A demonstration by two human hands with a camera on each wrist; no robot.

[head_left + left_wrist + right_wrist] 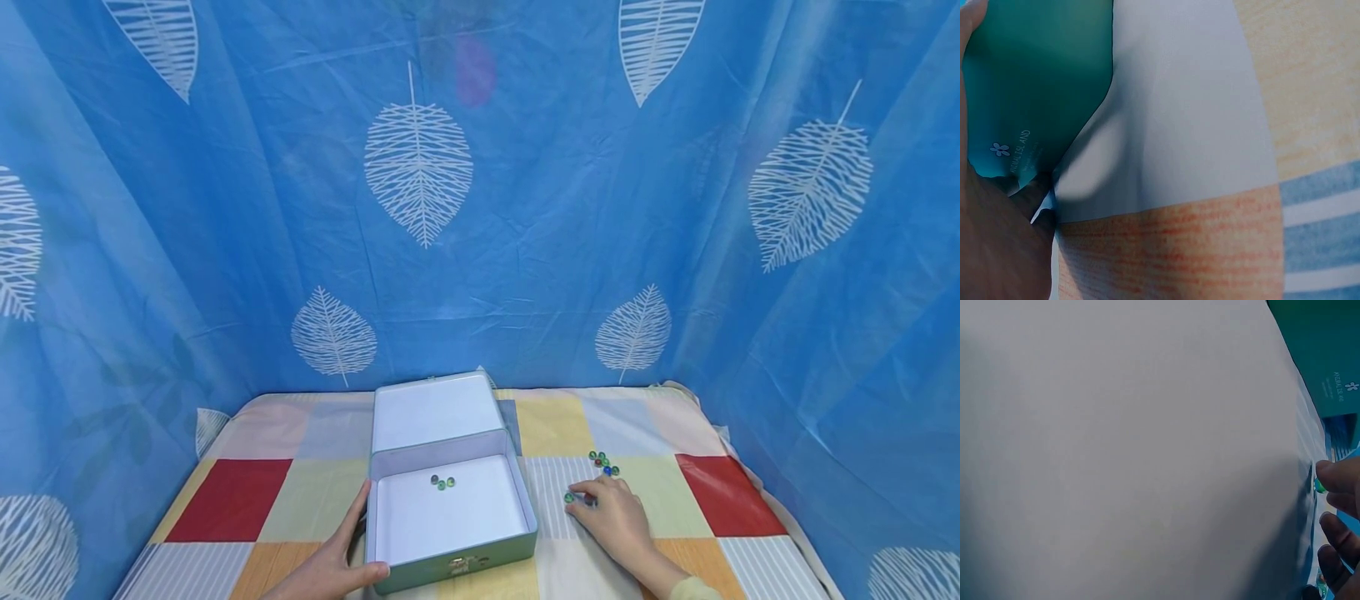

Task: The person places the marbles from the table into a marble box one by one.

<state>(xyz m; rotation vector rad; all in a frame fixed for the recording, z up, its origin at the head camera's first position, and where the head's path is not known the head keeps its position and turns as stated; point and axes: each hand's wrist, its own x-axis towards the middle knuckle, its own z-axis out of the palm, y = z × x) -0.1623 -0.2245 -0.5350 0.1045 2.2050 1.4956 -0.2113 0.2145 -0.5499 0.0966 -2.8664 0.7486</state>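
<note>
A green tin box (462, 560) with a white inside stands on the table, its hinged lid (438, 412) tipped back. Three glass marbles (442, 485) lie inside, toward the back. My left hand (337, 558) grips the box's left side, thumb at the front corner and fingers along the outer wall. To the right of the box, my right hand (618, 518) pinches a green marble (568, 498) between thumb and index fingertips, low at the cloth. Another dark reddish marble shows partly beneath that hand. Beyond its knuckles sits a cluster of several green, red and blue marbles (603, 461).
A patchwork-patterned cloth (285, 500) covers the table. Blue curtains (525, 208) with white leaf prints enclose the back and both sides. The raised lid reaches close to the back curtain.
</note>
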